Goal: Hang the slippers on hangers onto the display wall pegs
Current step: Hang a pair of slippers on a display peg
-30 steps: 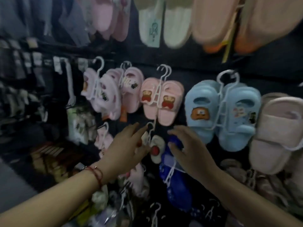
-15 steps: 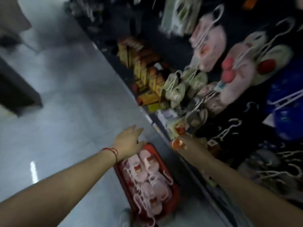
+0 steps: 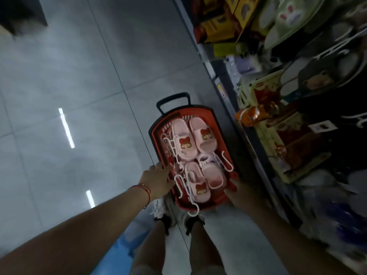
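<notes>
Head camera, looking straight down: my two arms reach from the bottom of the frame to a red basket point(image 3: 218, 126) standing on the grey floor at centre, just beside the foot of the display wall point(image 3: 327, 96) that fills the right side. My left hand point(image 3: 156, 180) lies at the basket's near left rim, fingers stretched out fairly straight toward a white hanger point(image 3: 181, 180); whether the tips touch it I cannot tell, and I see nothing held. My right hand point(image 3: 231, 188) is at the near right corner, mostly hidden behind the rim, so how its fingers lie I cannot tell. Inside the basket sit pink slippers point(image 3: 191, 139) with red cartoon patches, clipped to white hangers, one pair at the far end and another point(image 3: 204, 180) nearest me, hooks sprawling over the edges. None of these is on a peg yet; hung slippers crowd the upper right of the frame. As I judge it, the step is to pick out one hangered pair. Doing it well means taking the nearest hanger by its neck, lifting it straight up so its hook clears the neighbouring hangers without snagging, and keeping both slippers clipped before I turn to the wall.
</notes>
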A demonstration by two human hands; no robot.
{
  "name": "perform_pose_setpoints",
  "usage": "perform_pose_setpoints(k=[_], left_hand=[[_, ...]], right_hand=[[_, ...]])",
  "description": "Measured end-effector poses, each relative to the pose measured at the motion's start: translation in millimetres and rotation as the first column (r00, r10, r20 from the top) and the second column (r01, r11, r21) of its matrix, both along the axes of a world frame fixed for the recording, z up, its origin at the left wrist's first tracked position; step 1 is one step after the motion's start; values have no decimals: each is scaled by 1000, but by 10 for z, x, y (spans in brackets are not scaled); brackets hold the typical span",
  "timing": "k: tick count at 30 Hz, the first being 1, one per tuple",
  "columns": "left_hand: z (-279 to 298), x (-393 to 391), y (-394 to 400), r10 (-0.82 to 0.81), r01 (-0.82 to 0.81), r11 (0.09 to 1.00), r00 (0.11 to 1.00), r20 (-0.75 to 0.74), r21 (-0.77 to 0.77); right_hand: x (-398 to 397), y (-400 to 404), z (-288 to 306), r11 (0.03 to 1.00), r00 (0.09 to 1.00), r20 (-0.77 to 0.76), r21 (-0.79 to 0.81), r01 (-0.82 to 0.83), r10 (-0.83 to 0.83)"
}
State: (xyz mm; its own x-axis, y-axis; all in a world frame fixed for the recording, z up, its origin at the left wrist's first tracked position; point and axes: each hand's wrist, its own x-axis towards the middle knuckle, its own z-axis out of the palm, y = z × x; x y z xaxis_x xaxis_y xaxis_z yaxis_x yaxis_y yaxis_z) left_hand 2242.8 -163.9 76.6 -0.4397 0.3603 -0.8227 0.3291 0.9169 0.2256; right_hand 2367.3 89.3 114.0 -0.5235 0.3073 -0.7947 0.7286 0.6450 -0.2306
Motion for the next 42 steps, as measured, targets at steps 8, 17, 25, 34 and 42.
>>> perform_pose_setpoints(k=[8, 17, 25, 34, 42], left_hand=[[-1108, -262, 423, 56, -50, 998, 991, -119, 47], [-1897, -727, 820, 164, -128, 981, 947, -276, 145], [-2060, -793, 838, 211, -132, 958, 925, -317, 253], [-1345, -793, 603, 416, -234, 840, 857, -305, 489], [326, -1006, 598, 792, -633, 459, 609, 35, 624]], right_hand=[[-436, 150, -1160, 996, 996, -41, -59, 73, -75], [-1477, 256, -1871, 973, 921, -314, 56, -223, 229], [-1862, 291, -2051, 821, 787, -238, 204, -533, 570], [-1697, 338, -1264, 889, 831, -317, 172, -425, 458], [-1523, 474, 319, 998, 873, -485, -46, 31, -50]])
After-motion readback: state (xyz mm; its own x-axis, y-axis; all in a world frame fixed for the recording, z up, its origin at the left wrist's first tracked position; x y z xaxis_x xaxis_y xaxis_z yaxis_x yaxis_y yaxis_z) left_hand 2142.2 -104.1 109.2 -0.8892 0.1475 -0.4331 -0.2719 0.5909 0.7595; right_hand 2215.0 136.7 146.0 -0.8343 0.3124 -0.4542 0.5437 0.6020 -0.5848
